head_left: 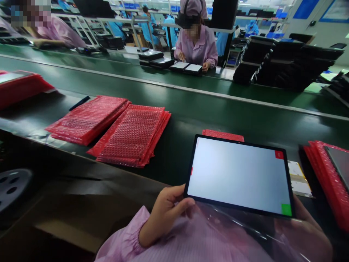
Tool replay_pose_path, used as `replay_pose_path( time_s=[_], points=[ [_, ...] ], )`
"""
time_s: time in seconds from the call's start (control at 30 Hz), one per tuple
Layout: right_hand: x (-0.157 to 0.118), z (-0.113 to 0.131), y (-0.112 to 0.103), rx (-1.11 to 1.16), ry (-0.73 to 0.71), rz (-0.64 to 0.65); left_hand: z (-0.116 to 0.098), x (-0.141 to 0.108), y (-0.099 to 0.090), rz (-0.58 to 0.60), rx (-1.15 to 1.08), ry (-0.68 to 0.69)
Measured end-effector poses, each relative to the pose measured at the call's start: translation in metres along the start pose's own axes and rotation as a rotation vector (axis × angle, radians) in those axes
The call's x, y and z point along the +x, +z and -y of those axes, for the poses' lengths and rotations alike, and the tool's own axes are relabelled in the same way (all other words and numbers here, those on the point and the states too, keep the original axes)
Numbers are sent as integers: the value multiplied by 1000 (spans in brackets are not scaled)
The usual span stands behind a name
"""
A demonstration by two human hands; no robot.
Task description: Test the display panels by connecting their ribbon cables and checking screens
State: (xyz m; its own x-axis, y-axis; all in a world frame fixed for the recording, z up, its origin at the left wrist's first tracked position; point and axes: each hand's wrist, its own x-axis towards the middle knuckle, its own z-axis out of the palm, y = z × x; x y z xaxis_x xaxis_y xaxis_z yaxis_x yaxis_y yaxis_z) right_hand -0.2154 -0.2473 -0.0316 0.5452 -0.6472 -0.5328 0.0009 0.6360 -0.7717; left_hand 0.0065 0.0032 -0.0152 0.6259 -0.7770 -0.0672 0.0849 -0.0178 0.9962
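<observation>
A tablet (pixel 237 174) with a lit white screen is held up in front of me, tilted slightly. Its screen carries a red patch at the upper right and a green one at the lower right. My left hand (pixel 169 207) grips its lower left corner, thumb on the front edge. At the lower right corner, my right hand (pixel 305 229) supports it from the side and below, its fingers mostly hidden behind clear film. That clear plastic film (pixel 231 220) hangs below the tablet's lower edge. Part of a red bubble-wrap sleeve (pixel 223 135) shows behind the tablet.
Two stacks of red bubble-wrap sleeves (pixel 131 134) lie on the green bench (pixel 180 105) to the left. More red sleeves (pixel 324 174) with a dark tablet on top stand at the right. Across the bench, a person (pixel 195 47) handles devices beside tall black stacks (pixel 289 62).
</observation>
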Motion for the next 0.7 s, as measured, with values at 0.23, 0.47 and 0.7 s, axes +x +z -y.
replay_pose_path(
  time_s=[0.23,0.47,0.7],
  points=[
    [-8,-4,15,17,-129,56,-8,6,-4,-69,18,-83],
    [-17,-3,28,46,-125,173,-6,9,-10,-117,-9,-129],
    [-24,0,47,38,-172,257,-1,15,-21,-155,25,-161]
  ],
)
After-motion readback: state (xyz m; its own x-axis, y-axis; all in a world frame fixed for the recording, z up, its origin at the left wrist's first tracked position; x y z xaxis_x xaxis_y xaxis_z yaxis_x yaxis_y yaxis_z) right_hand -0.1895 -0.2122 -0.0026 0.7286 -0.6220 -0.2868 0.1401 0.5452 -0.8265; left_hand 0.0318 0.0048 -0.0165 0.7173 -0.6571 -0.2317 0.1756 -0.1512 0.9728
